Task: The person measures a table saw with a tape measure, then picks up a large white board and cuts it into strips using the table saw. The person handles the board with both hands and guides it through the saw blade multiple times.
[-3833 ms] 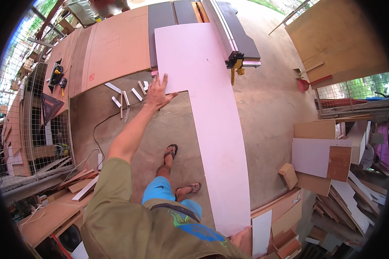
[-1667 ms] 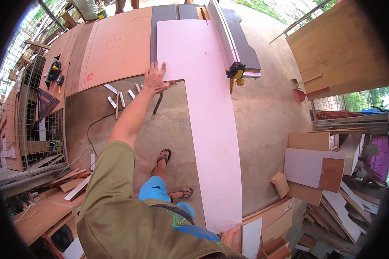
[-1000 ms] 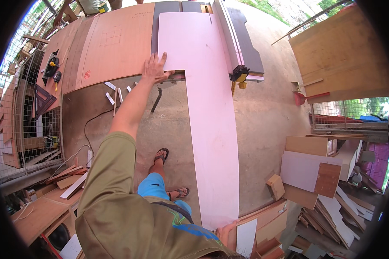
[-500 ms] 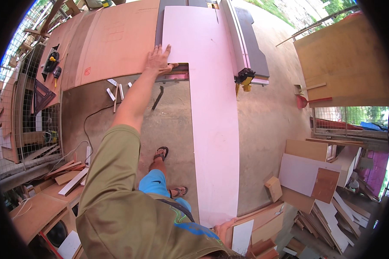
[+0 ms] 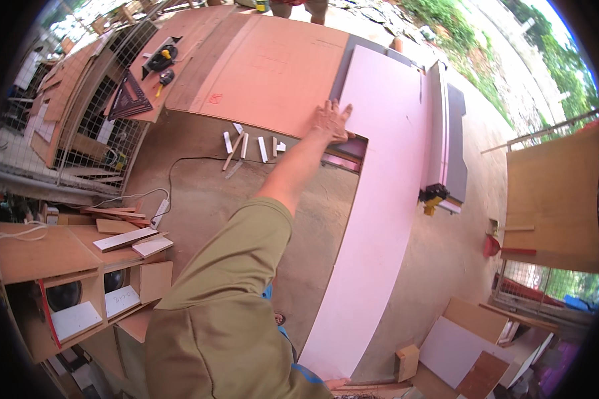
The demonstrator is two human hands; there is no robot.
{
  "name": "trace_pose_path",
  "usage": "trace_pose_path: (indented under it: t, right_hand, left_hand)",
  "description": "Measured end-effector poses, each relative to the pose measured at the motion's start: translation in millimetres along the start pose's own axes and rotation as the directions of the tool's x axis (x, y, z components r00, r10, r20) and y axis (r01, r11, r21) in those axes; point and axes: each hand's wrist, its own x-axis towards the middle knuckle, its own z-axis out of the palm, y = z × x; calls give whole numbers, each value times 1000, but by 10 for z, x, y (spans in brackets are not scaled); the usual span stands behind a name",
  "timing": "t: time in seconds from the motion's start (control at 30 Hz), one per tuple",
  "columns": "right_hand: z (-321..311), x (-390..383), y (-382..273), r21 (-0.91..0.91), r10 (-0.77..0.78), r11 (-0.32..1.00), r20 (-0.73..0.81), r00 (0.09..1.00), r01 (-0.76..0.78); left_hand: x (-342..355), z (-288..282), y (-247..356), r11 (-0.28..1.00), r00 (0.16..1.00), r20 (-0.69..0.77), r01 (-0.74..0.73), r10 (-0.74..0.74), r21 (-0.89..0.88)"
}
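A long, pale pinkish-white board [image 5: 379, 219] stretches from a dark grey machine table [image 5: 344, 83] back toward my body, with a notch in its left edge. My left hand [image 5: 331, 123] lies with fingers spread at that edge, just beyond the notch, thumb pointing to the right. At the board's near end my right hand [image 5: 337, 383] shows only in part; it seems to grip the end, most of its fingers hidden. Along the board's right side runs a long straight fence [image 5: 435, 126], with a black and yellow clamp handle [image 5: 433, 197] at its near end.
A brown panel [image 5: 273, 73] adjoins the machine table on the left; a dark triangular square [image 5: 128, 98] lies farther left. Several offcuts [image 5: 244, 145] and a cable are on the floor. Speaker-like boxes [image 5: 106, 286] stand near left, stacked panels [image 5: 466, 352] near right. Someone's legs show at the far edge.
The view has swung left, so the board and bench appear farther right and slanted. My left hand stays by the notch and my right hand at the near end.
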Motion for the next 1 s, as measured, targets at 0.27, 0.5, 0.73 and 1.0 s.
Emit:
trace_pose_path:
  t: [0.27,0.5,0.73,1.0]
  right_hand:
    - [242,-43,-95,-6,2,1000,21,1000,-2]
    - [71,-97,-93,45,17,999,-11,1000,-17]
    - [74,-133,-120,60,29,998,-14,999,-28]
    - [161,-132,-163,58,31,998,-2,1000,-31]
  left_hand:
    - [133,-46,-32,999,1000,2,32,-32,-30]
    - [254,-43,9,996,997,44,72,-70,-44]
    - [303,-95,26,994,994,12,109,-109,-31]
    - [380,-11,6,989,986,-84,140,-144,-53]
